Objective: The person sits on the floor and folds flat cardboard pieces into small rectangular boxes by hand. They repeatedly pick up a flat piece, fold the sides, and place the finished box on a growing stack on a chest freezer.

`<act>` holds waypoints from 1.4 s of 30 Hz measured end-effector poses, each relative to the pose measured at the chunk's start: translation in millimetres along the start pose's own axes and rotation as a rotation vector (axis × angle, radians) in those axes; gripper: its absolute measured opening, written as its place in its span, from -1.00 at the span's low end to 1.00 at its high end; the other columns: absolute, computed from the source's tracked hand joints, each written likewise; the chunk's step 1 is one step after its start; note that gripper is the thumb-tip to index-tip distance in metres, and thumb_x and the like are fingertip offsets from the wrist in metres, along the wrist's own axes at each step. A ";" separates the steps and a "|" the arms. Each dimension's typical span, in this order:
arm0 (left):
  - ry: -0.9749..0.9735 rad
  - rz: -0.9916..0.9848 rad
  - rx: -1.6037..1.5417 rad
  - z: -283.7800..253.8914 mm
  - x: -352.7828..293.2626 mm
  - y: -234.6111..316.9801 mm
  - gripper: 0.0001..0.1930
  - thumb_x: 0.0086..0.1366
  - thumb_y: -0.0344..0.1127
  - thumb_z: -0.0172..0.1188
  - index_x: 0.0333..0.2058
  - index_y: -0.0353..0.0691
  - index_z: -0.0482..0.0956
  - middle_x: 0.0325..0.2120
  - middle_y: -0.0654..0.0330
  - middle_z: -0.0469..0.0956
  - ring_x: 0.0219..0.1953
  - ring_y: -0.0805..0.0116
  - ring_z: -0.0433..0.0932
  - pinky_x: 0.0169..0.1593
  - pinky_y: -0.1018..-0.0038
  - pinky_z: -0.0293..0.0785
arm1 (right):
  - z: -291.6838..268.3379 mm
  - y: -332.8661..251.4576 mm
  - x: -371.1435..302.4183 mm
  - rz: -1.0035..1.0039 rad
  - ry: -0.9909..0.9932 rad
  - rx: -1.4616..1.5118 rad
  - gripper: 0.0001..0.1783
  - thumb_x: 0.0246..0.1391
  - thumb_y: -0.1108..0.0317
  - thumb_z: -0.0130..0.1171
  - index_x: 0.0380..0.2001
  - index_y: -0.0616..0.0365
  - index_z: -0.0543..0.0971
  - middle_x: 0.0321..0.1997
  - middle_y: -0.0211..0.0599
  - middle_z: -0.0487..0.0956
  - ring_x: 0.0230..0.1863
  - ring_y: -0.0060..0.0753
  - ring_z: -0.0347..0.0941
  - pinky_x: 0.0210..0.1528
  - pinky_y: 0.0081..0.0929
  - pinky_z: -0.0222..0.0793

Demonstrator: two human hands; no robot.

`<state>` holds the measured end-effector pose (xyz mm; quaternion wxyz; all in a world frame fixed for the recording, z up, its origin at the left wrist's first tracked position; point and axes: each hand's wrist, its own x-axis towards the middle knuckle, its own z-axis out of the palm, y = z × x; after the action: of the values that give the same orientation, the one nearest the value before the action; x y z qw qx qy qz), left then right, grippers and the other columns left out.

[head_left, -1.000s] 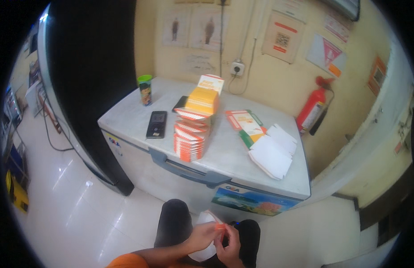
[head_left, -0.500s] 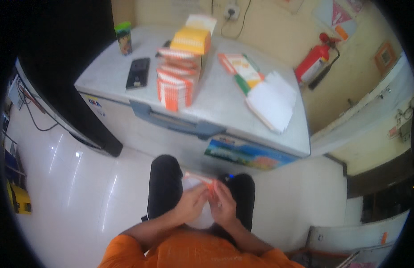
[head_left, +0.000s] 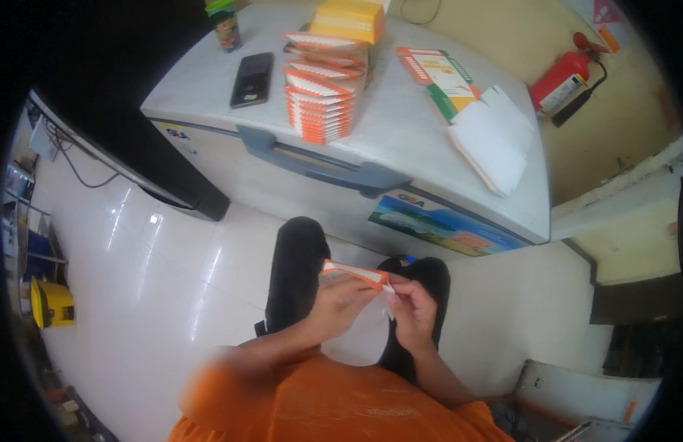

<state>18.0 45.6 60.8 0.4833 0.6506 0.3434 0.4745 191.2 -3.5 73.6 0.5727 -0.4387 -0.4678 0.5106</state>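
Note:
Above my lap, both hands grip an orange and white card carton [head_left: 352, 271] that is partly folded. My left hand [head_left: 340, 306] is closed on its left part, and my right hand [head_left: 415, 313] pinches its right end. Their fingers hide much of the carton's lower side. On the white chest freezer [head_left: 400, 151] in front of me, several orange and white folded cartons [head_left: 319, 103] form a tall stack, with a yellow box [head_left: 349, 20] behind it. Flat orange, green and white cartons [head_left: 441, 74] lie to the right, beside a pile of white sheets [head_left: 496, 140].
Left of the stack are a dark phone [head_left: 251, 79] and a printed cup [head_left: 226, 31] with a green rim. A grey handle [head_left: 312, 166] juts from the freezer's front edge. A red fire extinguisher [head_left: 562, 81] hangs at the right wall; a yellow bin [head_left: 53, 303] stands far left.
My view has shifted, so the freezer and its contents appear higher and further right. Both hands still hold the carton, its orange upper edge now showing more above my fingers.

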 end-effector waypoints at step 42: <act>0.062 -0.168 -0.153 -10.4 -13.8 -4.5 -0.81 0.40 -0.42 0.12 -0.11 -0.33 0.65 -0.24 0.08 0.60 -0.18 0.34 0.57 -0.13 0.47 0.48 | 17.9 -5.2 9.6 -0.350 -0.136 -0.507 -0.67 0.17 0.55 0.21 0.01 0.15 0.66 0.14 -0.05 0.46 0.09 -0.13 0.49 0.14 -0.33 0.44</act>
<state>3.9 37.6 53.4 0.5588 0.5659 0.3741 0.4771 174.9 6.0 82.8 0.4916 -0.4449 -0.6860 0.2995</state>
